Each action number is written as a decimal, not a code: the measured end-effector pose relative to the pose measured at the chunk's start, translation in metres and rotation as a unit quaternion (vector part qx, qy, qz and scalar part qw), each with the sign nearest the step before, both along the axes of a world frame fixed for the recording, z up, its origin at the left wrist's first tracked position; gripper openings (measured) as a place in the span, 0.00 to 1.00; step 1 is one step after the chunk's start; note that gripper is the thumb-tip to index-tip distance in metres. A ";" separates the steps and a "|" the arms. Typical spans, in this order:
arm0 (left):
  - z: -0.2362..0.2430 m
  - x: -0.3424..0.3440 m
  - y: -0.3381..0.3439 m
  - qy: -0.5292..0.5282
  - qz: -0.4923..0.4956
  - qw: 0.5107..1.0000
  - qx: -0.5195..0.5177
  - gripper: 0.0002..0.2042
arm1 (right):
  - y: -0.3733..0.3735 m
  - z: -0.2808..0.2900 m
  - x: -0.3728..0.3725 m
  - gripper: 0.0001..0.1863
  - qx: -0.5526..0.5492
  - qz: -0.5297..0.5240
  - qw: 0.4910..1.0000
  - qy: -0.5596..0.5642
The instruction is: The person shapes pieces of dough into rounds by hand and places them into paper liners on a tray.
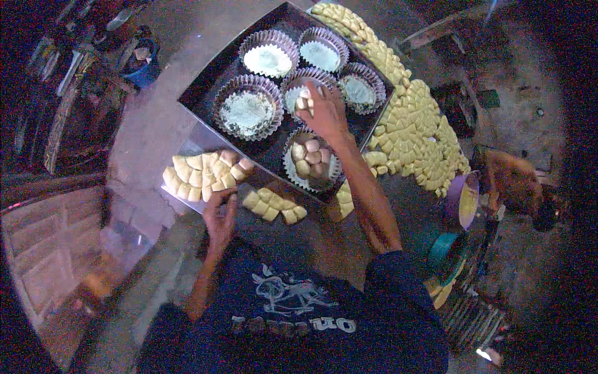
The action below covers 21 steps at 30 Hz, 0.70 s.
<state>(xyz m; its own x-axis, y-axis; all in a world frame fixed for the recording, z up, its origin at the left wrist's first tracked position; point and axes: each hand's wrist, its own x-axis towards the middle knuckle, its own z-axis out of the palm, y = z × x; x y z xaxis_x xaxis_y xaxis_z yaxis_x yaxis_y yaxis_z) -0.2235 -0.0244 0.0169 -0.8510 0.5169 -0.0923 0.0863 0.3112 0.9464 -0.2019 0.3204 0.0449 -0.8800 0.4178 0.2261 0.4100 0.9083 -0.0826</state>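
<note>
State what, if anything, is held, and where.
Cannot be told: right hand is at dough pieces in or over a fluted tin, left hand at the edge of cut dough.

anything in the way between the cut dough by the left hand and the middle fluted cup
Yes: the dark tray's near-left rim lies between the cut dough and middle cup, with the right hand over that cup.

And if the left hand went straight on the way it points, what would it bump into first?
Probably the cluster of small, pale yellow dough pieces just beyond the left hand; they may already be touching, as depth is unclear.
</note>
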 end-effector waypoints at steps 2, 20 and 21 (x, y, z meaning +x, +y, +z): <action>0.005 0.003 0.011 0.090 -0.064 0.994 -0.005 0.10 | -0.028 0.030 0.017 0.27 -0.066 -0.036 0.994 0.075; -0.020 0.010 0.027 0.108 -0.185 0.972 -0.094 0.22 | -0.233 -0.034 0.168 0.33 -0.243 -0.226 0.938 0.104; -0.023 0.011 0.027 0.077 -0.182 0.976 -0.087 0.21 | -0.230 -0.036 0.169 0.31 -0.255 -0.222 0.933 0.125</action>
